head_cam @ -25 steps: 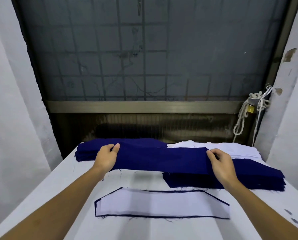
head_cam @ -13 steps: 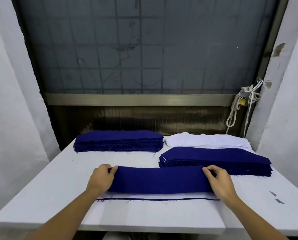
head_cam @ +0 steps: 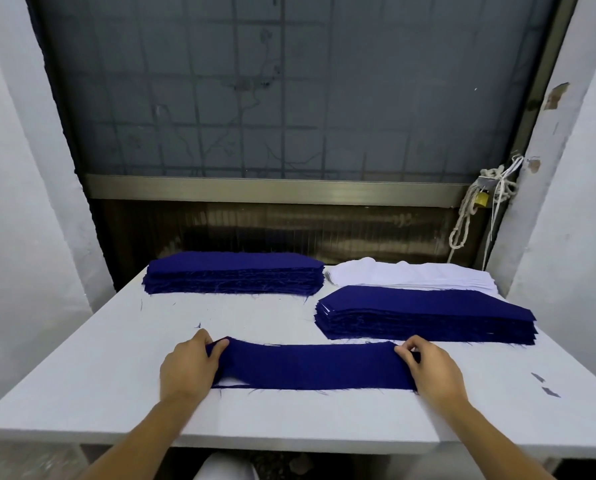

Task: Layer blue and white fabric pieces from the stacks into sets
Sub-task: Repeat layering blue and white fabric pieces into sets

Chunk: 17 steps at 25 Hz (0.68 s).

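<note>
Your left hand [head_cam: 189, 367] pinches the left end of a long dark blue cloth strip [head_cam: 310, 367], with the fingers curled round its edge. Your right hand [head_cam: 431, 368] pinches the right end the same way. The strip lies flat across the near part of the white table [head_cam: 99, 368], stretched between your two hands.

Under the strip sits a white cloth piece with a dark edge [head_cam: 230, 382]. Only a small bit peeks out by your left hand. The blue strip hides the rest.

The table holds three piles. At the back left is a thick pile of dark blue cloth pieces [head_cam: 234, 273]. At the back right is a pile of white cloth pieces [head_cam: 410, 277]. Just in front of it is a second dark blue cloth pile [head_cam: 424, 315], which covers the white pile's near edge.

Two small grey scraps [head_cam: 546, 386] lie near the table's right side. A white rope with a yellow padlock [head_cam: 482, 199] hangs on the wall at the right.

Some of your fingertips are tucked under the cloth and cannot be seen. A rounded white thing [head_cam: 225, 467] below the table's near edge is cut off, and you cannot tell what it is.
</note>
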{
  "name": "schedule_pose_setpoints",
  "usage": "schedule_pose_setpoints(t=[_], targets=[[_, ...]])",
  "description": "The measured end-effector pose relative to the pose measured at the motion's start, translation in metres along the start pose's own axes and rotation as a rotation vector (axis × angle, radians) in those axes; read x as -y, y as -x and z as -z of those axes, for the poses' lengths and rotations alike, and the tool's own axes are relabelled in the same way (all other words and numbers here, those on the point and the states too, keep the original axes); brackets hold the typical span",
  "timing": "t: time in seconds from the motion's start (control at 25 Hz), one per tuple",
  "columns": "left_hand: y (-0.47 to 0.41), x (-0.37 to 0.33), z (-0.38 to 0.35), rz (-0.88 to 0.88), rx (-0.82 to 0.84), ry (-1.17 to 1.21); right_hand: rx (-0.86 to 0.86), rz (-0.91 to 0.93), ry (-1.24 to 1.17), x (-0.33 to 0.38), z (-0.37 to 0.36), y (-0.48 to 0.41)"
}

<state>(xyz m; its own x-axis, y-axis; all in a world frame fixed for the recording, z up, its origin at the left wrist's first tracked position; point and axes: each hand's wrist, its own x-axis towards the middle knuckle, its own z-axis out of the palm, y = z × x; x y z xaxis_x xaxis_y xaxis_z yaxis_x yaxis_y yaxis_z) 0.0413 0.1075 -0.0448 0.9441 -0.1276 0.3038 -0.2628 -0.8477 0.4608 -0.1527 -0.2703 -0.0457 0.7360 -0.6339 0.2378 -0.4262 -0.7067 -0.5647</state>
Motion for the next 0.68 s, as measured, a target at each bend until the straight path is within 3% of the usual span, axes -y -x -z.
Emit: schedule_pose_setpoints(t=[0.24, 0.52, 0.68], targets=[[0.006, -0.002, -0.006, -0.146, -0.122, -0.165, -0.029, 0.064, 0.038, 0.001, 0.000, 0.001], [0.001, 0.007, -0.012, -0.174, 0.014, -0.186, -0.026, 0.059, 0.311, 0.002, -0.003, 0.004], [0.002, 0.005, -0.008, -0.198, 0.057, -0.252, -0.025, -0.021, 0.318, -0.002, -0.003, 0.000]])
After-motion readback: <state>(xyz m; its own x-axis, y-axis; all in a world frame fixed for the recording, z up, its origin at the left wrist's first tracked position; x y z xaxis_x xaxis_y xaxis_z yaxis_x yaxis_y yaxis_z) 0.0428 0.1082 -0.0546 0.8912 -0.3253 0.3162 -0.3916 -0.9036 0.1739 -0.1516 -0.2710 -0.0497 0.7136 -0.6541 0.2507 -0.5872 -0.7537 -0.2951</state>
